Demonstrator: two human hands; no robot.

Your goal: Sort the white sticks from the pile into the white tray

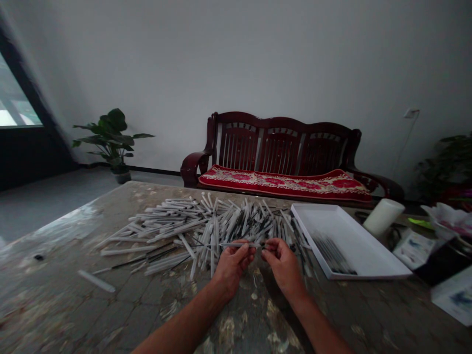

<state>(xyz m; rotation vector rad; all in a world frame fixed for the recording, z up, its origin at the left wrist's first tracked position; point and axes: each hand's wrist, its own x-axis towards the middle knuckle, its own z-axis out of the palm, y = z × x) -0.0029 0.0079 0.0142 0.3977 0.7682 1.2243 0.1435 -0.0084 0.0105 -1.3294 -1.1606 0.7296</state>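
My left hand (231,264) and my right hand (283,261) meet over the stone table (110,314), fingers pinched. Between them they hold one thin grey pen (239,244) lying level, the left hand on its barrel, the right at its end. Just behind the hands lies a wide pile of pens and pen parts (206,226), white and grey, with several thin dark refills (158,255) at its near left edge. A white tray (354,246) to the right of the hands holds several dark thin rods (334,255) along its left side.
One loose white pen part (96,280) lies alone at the near left. A white cylinder (383,217), papers (415,248) and a dark box (444,263) crowd the table's right end. Behind the table stand a wooden bench with a red cushion (283,183) and a potted plant (110,140).
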